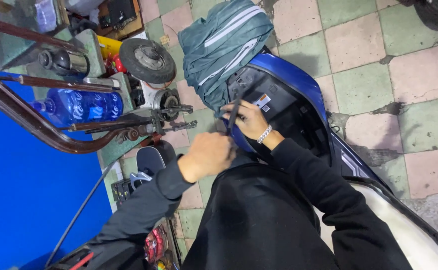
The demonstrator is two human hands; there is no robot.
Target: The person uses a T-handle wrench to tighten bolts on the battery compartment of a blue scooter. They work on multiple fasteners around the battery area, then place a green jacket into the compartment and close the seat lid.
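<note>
A blue scooter (299, 82) stands with its seat raised, showing the black under-seat compartment (284, 107). A grey-green striped garment (224, 45) lies over its far end. My right hand (249, 120), with a silver bracelet on the wrist, grips a thin dark strip (234, 112) at the compartment's rim. My left hand (209, 155) is closed in a fist just below it, near the lower end of the same strip; whether it holds the strip is hidden. Both arms wear black sleeves.
To the left are a small wheel (146, 60), a blue water bottle (79, 106), brown metal bars (54, 137) and a blue panel (24, 195). The floor is checkered pink and green tile (369, 60). A white seat underside (409, 235) is at lower right.
</note>
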